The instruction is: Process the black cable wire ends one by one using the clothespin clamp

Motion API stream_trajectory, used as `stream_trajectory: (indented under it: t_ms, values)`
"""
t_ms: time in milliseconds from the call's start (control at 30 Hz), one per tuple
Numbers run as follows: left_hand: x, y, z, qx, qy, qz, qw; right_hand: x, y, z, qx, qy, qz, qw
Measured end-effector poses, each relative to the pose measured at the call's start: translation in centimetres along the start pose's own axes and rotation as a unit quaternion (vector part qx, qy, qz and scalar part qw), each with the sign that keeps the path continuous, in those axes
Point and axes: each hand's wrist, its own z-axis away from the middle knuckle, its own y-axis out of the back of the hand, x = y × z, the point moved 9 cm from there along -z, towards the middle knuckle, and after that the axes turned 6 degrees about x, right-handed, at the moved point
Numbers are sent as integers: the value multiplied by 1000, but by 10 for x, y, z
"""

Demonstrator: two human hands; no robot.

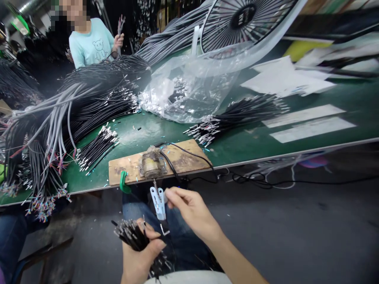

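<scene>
My left hand (142, 252) is wrapped round a bundle of short black cables (130, 234) with bare silvery ends. One cable sticks up apart from the bundle near its thumb and fingertips. A light-blue clothes peg (158, 205) hangs from the shaft of a small taped motor (152, 163) at the table edge. To the right of the peg, my right hand (186, 207) has thumb and fingers pinched together. Something pale and blurred shows at those fingertips; I cannot tell whether it belongs to the peg. Below the peg lies a small white hook-shaped piece (164, 230).
The motor sits on a wooden board (189, 152) with a green clamp (124, 183) on the green table (237, 152). Cable piles (97, 148), a plastic bag (189, 92), a fan (242, 19) and papers (287, 79) lie beyond. A co-worker (91, 43) holds wires across the table.
</scene>
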Motion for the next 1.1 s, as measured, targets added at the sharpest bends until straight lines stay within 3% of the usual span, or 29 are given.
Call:
stream_trajectory:
  t_ms: [100,233,367,567,633,767,933,1000,1100]
  values:
    - [10,0,-2,4,-23,3,1000,-13,-6,-9,5,18,28,999]
    - [16,-4,-7,12,-39,13,999,-7,-29,-9,-52,-23,-89,994]
    - [13,-10,-12,15,-31,21,999,1,-37,-5,-63,-61,-197,976]
    - [-1,-12,-10,22,17,24,999,49,-32,2,3,-199,-286,937]
    - [-3,-11,-8,25,25,19,999,63,-29,3,25,-209,-309,927]
    - [0,-10,-4,18,16,12,1000,64,-18,7,10,-162,-291,943]
    - [-12,-4,3,19,46,5,999,34,-10,24,-77,-37,-112,990]
    - [-21,-4,6,17,73,-1,997,22,-5,30,-67,19,-59,996]
    - [-30,-3,8,20,92,-12,996,-4,6,39,10,149,27,988]
